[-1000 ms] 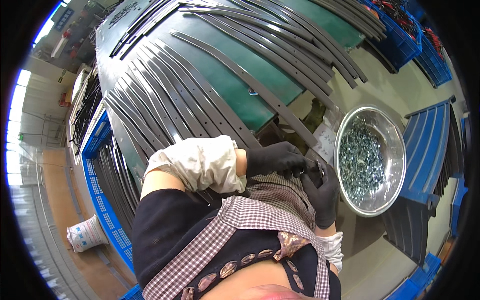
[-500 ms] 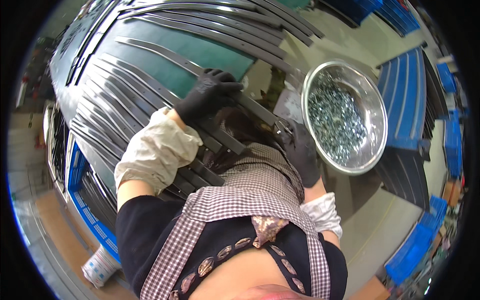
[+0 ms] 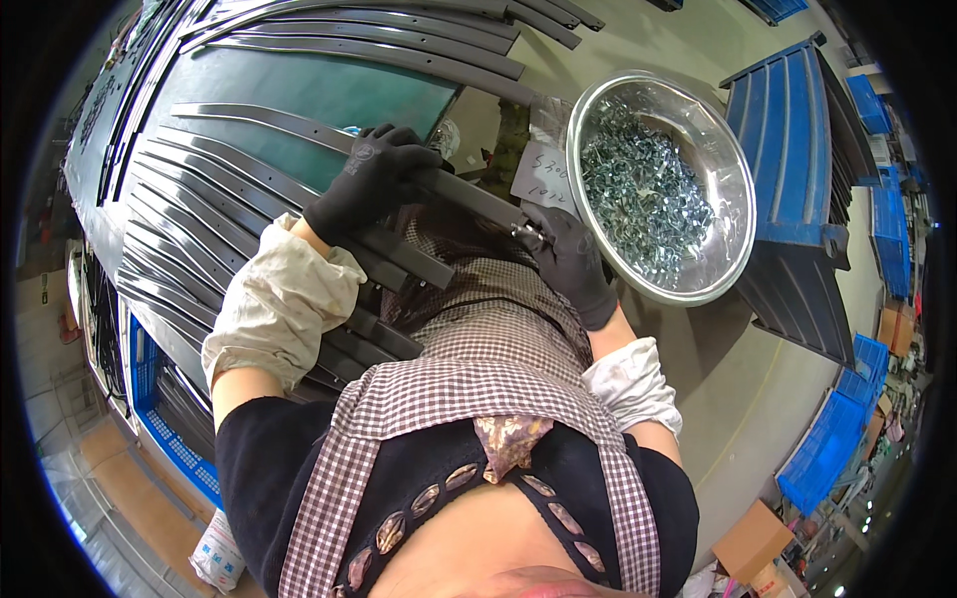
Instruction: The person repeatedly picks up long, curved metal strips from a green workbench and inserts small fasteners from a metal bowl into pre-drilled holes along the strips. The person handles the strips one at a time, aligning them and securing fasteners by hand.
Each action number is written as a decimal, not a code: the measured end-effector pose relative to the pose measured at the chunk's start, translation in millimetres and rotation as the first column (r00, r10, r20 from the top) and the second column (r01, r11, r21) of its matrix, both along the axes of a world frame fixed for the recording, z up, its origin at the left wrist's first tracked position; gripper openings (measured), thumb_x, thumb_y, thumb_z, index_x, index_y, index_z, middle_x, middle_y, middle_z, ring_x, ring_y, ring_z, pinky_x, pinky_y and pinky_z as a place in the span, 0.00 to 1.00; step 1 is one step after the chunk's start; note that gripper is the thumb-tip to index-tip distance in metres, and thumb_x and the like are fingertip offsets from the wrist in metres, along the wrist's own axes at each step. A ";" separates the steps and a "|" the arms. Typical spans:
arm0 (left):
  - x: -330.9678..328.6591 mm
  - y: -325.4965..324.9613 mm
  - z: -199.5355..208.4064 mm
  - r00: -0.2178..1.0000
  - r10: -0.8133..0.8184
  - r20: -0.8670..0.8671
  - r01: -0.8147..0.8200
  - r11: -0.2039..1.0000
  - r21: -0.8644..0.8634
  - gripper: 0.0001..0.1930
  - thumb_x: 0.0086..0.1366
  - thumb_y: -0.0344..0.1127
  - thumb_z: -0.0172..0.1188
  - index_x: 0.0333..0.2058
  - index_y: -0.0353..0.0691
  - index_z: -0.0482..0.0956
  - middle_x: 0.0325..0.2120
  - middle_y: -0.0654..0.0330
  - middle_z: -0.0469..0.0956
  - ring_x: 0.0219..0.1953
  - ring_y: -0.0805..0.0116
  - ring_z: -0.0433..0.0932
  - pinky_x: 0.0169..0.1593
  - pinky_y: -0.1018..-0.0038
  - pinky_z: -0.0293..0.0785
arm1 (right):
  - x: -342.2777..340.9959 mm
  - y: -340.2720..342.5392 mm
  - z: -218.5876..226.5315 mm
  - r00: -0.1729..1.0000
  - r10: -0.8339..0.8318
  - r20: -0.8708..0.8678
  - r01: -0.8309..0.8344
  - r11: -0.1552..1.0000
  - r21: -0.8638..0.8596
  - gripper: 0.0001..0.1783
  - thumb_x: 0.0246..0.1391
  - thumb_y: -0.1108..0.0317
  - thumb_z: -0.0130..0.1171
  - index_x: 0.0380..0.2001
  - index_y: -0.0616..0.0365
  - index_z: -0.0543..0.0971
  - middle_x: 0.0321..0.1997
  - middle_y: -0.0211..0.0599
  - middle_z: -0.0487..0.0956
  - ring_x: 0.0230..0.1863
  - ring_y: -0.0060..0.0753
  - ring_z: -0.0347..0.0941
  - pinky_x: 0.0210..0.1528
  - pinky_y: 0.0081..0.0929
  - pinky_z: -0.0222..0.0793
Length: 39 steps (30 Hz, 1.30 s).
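My left hand [image 3: 374,181], in a black glove, is closed around a long dark strip [image 3: 480,202] that slants from the table down toward my right. At the strip's near end my right hand [image 3: 573,264], also gloved in black, pinches a small shiny metal clip [image 3: 528,233] against it. Whether the clip sits around the end or only touches it, I cannot tell. Just right of that hand is a round steel bowl [image 3: 736,204] holding a heap of small metal clips [image 3: 648,189]. More dark strips [image 3: 214,214] lie side by side beneath and beyond my left forearm.
The table has a green top [image 3: 329,95], with further strips across its far side. A paper sheet [image 3: 543,177] lies left of the bowl. Blue ribbed crates [image 3: 788,149] stand at the right; a blue basket [image 3: 184,434] with strips is at the lower left.
The whole view has shifted, so the bowl and table appear higher and further left. Both hands keep their hold on the strip and clip. More of the paper shows.
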<state>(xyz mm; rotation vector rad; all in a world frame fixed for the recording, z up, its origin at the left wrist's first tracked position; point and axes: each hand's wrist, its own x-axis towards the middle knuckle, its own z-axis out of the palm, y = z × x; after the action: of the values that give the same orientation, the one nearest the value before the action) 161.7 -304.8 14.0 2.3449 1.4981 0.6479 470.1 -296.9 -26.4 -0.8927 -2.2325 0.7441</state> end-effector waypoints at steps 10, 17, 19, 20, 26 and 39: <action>-5.0 -1.1 1.7 0.996 0.036 0.079 -0.031 0.998 -0.062 0.21 0.41 0.32 0.74 0.39 0.43 0.83 0.34 0.58 0.77 0.43 0.52 0.75 0.48 0.60 0.71 | 4.4 -7.8 4.1 0.988 -0.104 0.114 0.122 0.978 -0.168 0.13 0.61 0.63 0.58 0.40 0.64 0.77 0.32 0.47 0.79 0.34 0.48 0.77 0.38 0.41 0.72; -4.2 -1.9 2.6 0.996 0.043 0.082 -0.039 0.998 -0.050 0.22 0.41 0.31 0.73 0.40 0.43 0.84 0.34 0.58 0.78 0.42 0.52 0.75 0.48 0.60 0.72 | 18.9 -14.3 -6.6 0.995 0.027 0.092 -0.013 0.989 -0.150 0.12 0.62 0.63 0.55 0.39 0.61 0.78 0.33 0.48 0.80 0.36 0.53 0.77 0.38 0.43 0.73; -6.5 -0.4 0.4 0.999 0.017 0.046 -0.016 1.000 -0.024 0.21 0.42 0.31 0.73 0.40 0.43 0.84 0.35 0.58 0.78 0.43 0.52 0.75 0.48 0.60 0.72 | 9.4 -10.8 -6.7 0.989 0.023 0.144 -0.012 0.997 -0.078 0.11 0.62 0.62 0.55 0.37 0.59 0.78 0.32 0.46 0.80 0.34 0.52 0.77 0.36 0.43 0.73; -6.9 -0.2 -0.6 1.000 0.005 0.030 -0.004 1.000 -0.013 0.21 0.42 0.31 0.73 0.40 0.43 0.84 0.35 0.59 0.78 0.43 0.52 0.75 0.48 0.60 0.72 | 3.6 -8.8 -0.1 0.978 0.009 0.207 -0.006 1.000 -0.015 0.11 0.61 0.61 0.55 0.35 0.59 0.78 0.31 0.45 0.80 0.32 0.51 0.78 0.34 0.43 0.73; -19.4 -0.2 -7.1 0.999 -0.021 0.048 0.021 1.000 0.005 0.18 0.46 0.31 0.70 0.39 0.43 0.84 0.36 0.58 0.78 0.40 0.54 0.76 0.48 0.61 0.72 | -11.3 -6.1 12.3 0.946 0.011 0.325 -0.067 0.985 0.162 0.13 0.60 0.58 0.57 0.30 0.56 0.78 0.27 0.40 0.80 0.25 0.45 0.77 0.29 0.42 0.73; -59.1 25.2 10.2 0.962 0.269 0.035 -0.248 0.925 -0.287 0.11 0.61 0.35 0.63 0.42 0.44 0.83 0.40 0.55 0.82 0.42 0.55 0.81 0.47 0.65 0.76 | 116.8 91.9 -32.7 0.547 -0.243 0.801 0.199 0.967 0.157 0.18 0.54 0.54 0.60 0.44 0.52 0.78 0.39 0.46 0.82 0.43 0.51 0.79 0.45 0.45 0.74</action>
<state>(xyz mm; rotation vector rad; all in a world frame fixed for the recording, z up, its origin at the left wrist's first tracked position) 102.6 -279.6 24.2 1.9116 1.7555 0.5335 586.8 -205.0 -59.1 -1.7305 -2.7956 0.1112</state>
